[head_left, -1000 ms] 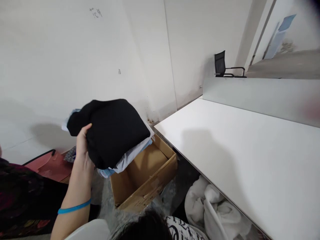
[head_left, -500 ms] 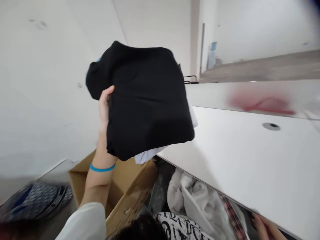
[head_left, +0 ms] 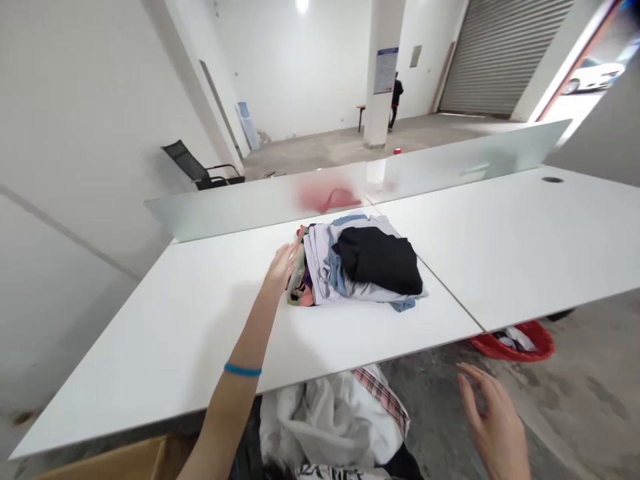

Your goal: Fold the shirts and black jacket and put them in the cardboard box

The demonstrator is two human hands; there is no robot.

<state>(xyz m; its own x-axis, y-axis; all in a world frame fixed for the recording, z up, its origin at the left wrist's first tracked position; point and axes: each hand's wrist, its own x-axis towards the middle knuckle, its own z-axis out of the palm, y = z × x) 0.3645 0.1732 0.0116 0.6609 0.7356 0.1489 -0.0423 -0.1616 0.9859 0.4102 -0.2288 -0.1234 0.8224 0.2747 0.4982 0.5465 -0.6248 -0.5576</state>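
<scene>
On the white desk lies a pile of folded clothes (head_left: pixel 321 267), with light striped, pale blue and patterned pieces showing. A folded black garment (head_left: pixel 383 260) rests on top, toward the right of the pile. My left hand (head_left: pixel 283 265), above a blue wristband (head_left: pixel 243 369), is at the pile's left edge beside a patterned garment (head_left: pixel 296 283). Its fingers are stretched out; whether they touch the cloth I cannot tell. My right hand (head_left: pixel 495 421) hangs in front of the desk edge with thumb and fingers apart, holding nothing.
The white desk (head_left: pixel 200 333) has a frosted divider (head_left: pixel 225 207) at its back. Below its front edge are a light bundle of cloth (head_left: pixel 330 420), a cardboard box (head_left: pixel 115 463) and a red basket (head_left: pixel 543 343) with clothes. A black chair (head_left: pixel 187 160) and a distant person (head_left: pixel 396 100) are beyond.
The black garment, held up in my left hand before, now lies on the pile and that hand has let go. My right hand has come further into view. The view has turned right.
</scene>
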